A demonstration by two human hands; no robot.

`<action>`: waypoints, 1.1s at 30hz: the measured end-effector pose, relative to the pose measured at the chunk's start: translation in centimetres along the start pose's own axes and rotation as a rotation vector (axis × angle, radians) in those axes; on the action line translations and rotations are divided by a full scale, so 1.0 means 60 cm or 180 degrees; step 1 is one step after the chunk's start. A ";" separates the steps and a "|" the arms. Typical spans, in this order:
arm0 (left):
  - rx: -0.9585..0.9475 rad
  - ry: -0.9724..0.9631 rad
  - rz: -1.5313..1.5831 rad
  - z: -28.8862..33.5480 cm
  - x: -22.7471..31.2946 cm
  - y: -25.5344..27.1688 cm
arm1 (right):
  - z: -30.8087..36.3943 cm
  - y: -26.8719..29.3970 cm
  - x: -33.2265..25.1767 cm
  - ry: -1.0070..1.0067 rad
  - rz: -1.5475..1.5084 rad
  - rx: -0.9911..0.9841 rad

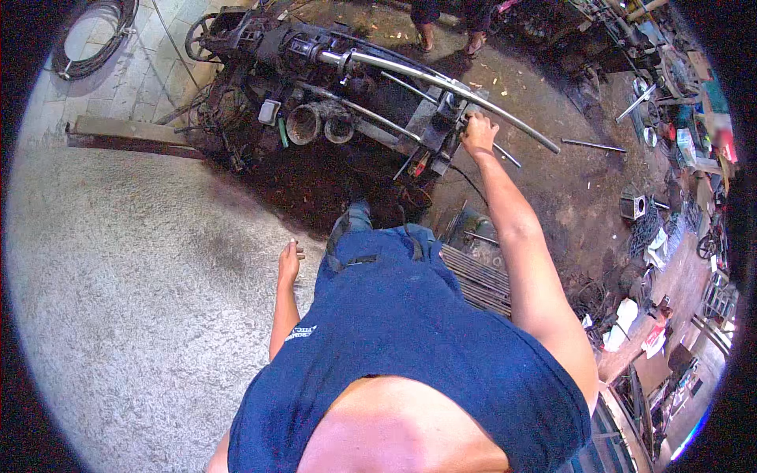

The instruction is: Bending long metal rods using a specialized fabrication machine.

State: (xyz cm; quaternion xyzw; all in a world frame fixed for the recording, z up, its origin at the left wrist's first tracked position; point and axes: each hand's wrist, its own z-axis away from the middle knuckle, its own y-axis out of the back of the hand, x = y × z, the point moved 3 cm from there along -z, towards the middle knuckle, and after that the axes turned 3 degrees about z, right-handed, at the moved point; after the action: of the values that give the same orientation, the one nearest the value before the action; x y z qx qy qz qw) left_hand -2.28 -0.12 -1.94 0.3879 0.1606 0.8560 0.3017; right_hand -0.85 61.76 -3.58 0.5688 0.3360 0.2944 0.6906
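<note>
My right hand [479, 132] reaches out to the right end of a dark, greasy machine [272, 59], just below a long shiny metal pipe [441, 81]. Its fingers are bent against the metal block [436, 126] at that end; what they grip is hidden. The pipe runs from the machine's head out past my right hand, its far end in the air. Thinner rods [371, 117] lie along the machine's near side. My left hand [291, 260] hangs by my left hip, fingers loosely apart, holding nothing.
Two round metal cups [304, 124] sit on the machine's near side. A person's feet [474, 44] stand behind it. A loose rod [595, 146] lies on the dirty floor. Stacked bars [477, 277] lie by my right leg. Cluttered parts line the right; a coiled cable [93, 39] lies far left.
</note>
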 end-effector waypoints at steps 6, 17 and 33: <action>0.0015 -0.0076 -0.0218 -0.002 0.017 0.026 | -0.021 -0.032 0.001 0.0303 0.0094 0.0163; -0.0008 -0.0115 -0.0184 -0.006 0.007 0.010 | 0.082 0.013 0.124 -0.0081 0.0364 0.0148; -0.0298 -0.0590 -0.0200 -0.072 0.075 -0.060 | 0.396 0.003 0.212 0.0071 -0.0340 -0.0035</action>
State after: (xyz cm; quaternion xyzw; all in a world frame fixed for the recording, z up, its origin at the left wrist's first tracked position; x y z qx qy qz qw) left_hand -6.48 5.36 -4.04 0.4457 0.1040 0.8131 0.3598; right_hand 25.79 57.83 -2.02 0.5430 0.3719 0.2652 0.7046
